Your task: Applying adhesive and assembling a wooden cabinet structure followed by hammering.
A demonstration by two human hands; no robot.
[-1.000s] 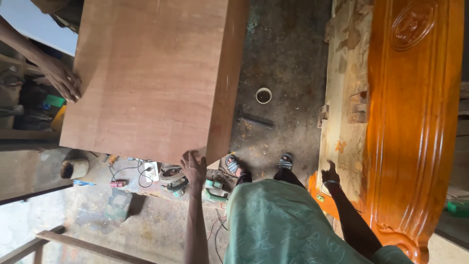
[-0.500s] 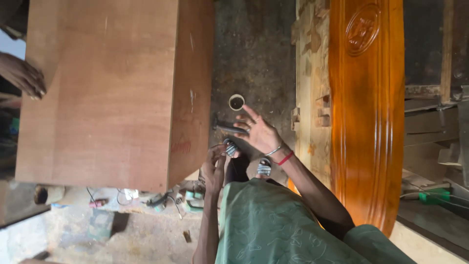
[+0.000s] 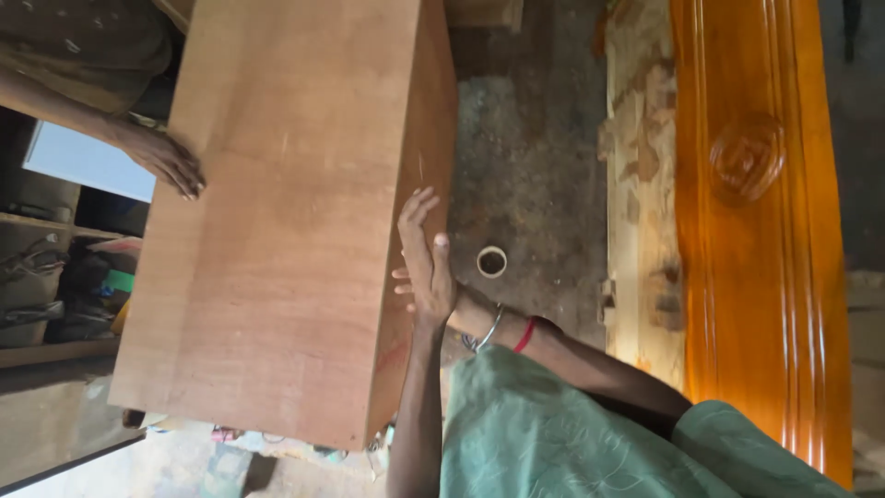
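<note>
A large plain plywood box (image 3: 277, 240) fills the middle of the view. My left hand (image 3: 422, 242) lies flat against its side face near the upper edge, fingers stretched out. My right hand (image 3: 461, 304), with a metal bangle and a red thread at the wrist, is tucked behind the left one. Only its back and a few fingertips show, resting at the same edge. Neither hand holds anything. Another person's hand (image 3: 171, 161) rests on the far side of the box's broad face.
A small pale ring-shaped roll (image 3: 491, 262) lies on the dusty floor beside my hands. On the right stand a rough unfinished plank (image 3: 636, 184) and a glossy orange carved wooden panel (image 3: 756, 231). Cluttered shelves (image 3: 55, 286) are on the left, with small tools (image 3: 277, 441) below the box.
My right hand has swung from the open floor over to the box and now sits with the left at its side edge. The view has moved closer to the box.
</note>
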